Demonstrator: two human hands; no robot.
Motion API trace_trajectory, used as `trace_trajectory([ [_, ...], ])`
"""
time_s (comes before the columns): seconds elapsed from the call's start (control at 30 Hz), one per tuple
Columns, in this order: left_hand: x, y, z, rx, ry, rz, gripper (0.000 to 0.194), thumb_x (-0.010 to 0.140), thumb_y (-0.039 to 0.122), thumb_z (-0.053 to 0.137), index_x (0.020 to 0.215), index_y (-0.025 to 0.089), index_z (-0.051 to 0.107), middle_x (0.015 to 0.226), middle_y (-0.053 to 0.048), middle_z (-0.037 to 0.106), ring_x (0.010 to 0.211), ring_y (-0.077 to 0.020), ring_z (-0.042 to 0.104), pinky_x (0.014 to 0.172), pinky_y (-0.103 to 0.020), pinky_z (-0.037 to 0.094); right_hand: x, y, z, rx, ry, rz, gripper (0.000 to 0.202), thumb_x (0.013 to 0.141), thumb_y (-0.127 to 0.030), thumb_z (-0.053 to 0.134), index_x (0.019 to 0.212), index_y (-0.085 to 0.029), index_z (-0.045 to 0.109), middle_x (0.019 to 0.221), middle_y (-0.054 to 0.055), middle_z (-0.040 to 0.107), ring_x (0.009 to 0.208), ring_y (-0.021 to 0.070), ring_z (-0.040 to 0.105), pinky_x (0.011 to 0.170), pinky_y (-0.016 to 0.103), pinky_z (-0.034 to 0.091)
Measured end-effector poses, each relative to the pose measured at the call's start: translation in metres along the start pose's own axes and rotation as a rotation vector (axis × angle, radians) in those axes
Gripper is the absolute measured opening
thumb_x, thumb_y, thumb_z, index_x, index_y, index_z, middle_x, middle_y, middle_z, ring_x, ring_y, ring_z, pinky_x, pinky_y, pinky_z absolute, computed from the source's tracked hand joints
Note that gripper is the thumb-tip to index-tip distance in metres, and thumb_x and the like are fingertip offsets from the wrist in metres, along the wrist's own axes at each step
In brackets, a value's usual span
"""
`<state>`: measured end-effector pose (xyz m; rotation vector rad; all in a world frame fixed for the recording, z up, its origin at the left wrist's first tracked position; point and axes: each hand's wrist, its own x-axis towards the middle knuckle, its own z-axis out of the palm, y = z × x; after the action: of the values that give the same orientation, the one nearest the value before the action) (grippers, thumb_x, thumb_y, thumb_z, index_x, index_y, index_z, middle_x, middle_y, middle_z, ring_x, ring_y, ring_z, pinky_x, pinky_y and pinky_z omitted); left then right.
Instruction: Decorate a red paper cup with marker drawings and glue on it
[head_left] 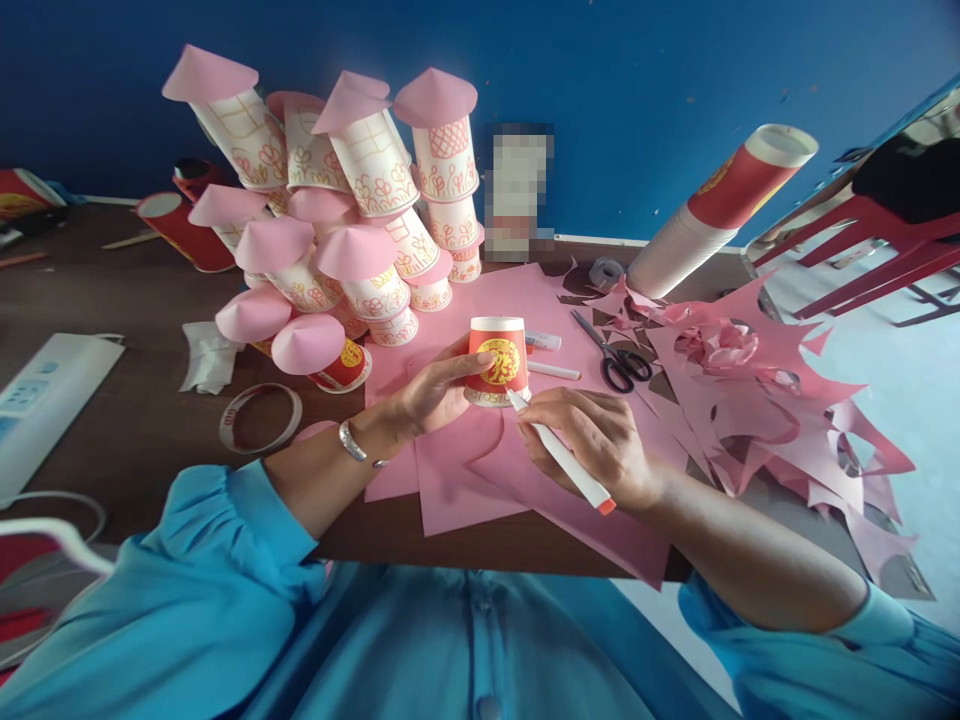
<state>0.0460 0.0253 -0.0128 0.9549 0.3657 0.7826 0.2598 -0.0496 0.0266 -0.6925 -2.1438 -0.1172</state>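
Red tapered paper cup with yellow emblem (501, 360), held in the left hand (441, 388), thumb and fingers partly curled round it. The right hand (596, 435) is closed round a slim white marker (570, 463), tip at the cup's lower edge. Beyond that hand: black-handled scissors (608, 350).

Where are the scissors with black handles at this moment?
In the head view, the scissors with black handles lie right of centre, beyond the right hand, between a loose white marker and crumpled pink paper.
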Motion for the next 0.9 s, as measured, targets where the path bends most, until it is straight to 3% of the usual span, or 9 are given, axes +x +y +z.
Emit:
trace_trajectory([
  [0.63,-0.0027,0.0001,-0.0034,-0.009,0.03,0.003,0.06,0.099,0.056,0.084,0.145,0.018,0.08,0.145,-0.022,0.085,0.141,-0.0452,0.079,0.117,-0.057,0.062,-0.002,0.0003,-0.0013,-0.022,-0.005,0.019,0.024,0.104,-0.004,0.072,0.117,-0.023,0.064,0.086,-0.001,0.08,0.072,0.0164,0.08,0.063,0.027,0.063],
  [0.9,-0.0012,0.0007,0.0003,-0.003,0.024,-0.012,0.065,0.096,0.06,0.085,0.146,0.019,0.08,0.143,-0.022,0.085,0.144,-0.0487,0.076,0.118,-0.062,0.062,-0.0013,-0.0005,-0.0018,0.012,0.013,-0.012,0.028,0.1,-0.004,0.074,0.119,-0.023,0.067,0.085,-0.001,0.079,0.072,0.0186,0.081,0.064,0.029,0.066],
])
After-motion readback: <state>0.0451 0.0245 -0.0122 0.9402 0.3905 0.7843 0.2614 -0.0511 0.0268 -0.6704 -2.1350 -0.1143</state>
